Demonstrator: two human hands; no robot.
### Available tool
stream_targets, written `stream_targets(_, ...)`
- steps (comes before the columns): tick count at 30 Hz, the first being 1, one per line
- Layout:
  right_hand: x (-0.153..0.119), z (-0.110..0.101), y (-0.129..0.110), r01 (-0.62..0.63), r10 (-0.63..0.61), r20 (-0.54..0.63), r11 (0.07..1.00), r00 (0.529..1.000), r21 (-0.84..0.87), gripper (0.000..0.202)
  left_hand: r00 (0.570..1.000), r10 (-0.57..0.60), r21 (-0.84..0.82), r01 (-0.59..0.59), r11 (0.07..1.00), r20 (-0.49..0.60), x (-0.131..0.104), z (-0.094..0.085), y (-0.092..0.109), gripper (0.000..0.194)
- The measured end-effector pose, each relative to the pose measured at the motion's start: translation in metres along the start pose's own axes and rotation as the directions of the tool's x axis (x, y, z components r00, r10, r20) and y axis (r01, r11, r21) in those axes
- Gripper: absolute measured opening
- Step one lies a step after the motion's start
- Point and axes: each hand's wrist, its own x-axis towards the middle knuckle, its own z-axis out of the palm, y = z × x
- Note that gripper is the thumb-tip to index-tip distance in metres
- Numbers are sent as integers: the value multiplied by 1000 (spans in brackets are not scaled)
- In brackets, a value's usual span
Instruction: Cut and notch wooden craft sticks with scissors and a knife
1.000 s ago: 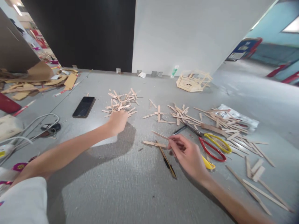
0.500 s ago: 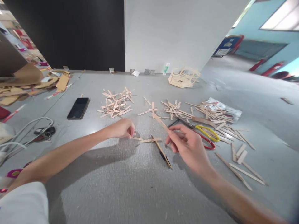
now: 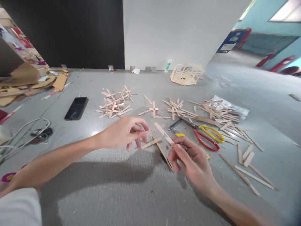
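My right hand pinches a flat wooden craft stick between thumb and fingers, its free end pointing up and left. Opposite it, my left hand hovers with thumb and forefinger together on what looks like a small wooden stick, mostly hidden by the fingers. Between the hands, another craft stick lies across the top of a gold pen with a black clip. Beneath my right hand a yellow object shows only in part. Scissors with red and yellow handles lie just beyond that hand.
Craft sticks lie in a left pile, a middle pile and a right pile beside a plastic bag. A stick framework stands by the panel. A phone and a white cable are at left.
My left hand has lifted from the table and moved right, its other fingers loosening. The small stick at its fingertips has left the table. My right hand has shifted slightly down, uncovering a yellow object.
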Motion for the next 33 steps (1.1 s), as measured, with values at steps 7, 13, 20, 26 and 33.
stream_targets(7,-5,1,-4,-107,112,-12,976,994,188,31,998,39,-3,-39,999,40,-4,7,1,13)
stream_targets(13,-4,4,-8,-170,172,8,965,985,202,38,999,53,4,-53,999,9,-4,11,-5,15)
stream_targets(20,-5,7,-9,-306,290,101,922,952,236,37,993,113,-11,-113,994,-18,-4,23,-8,16)
stream_targets(26,-5,13,-1,-368,334,182,906,925,209,40,993,113,-102,-116,988,-32,-7,36,-10,21)
stream_targets(33,-8,13,7,-286,254,225,950,941,124,38,984,180,-61,-180,982,-12,-9,36,-9,10)
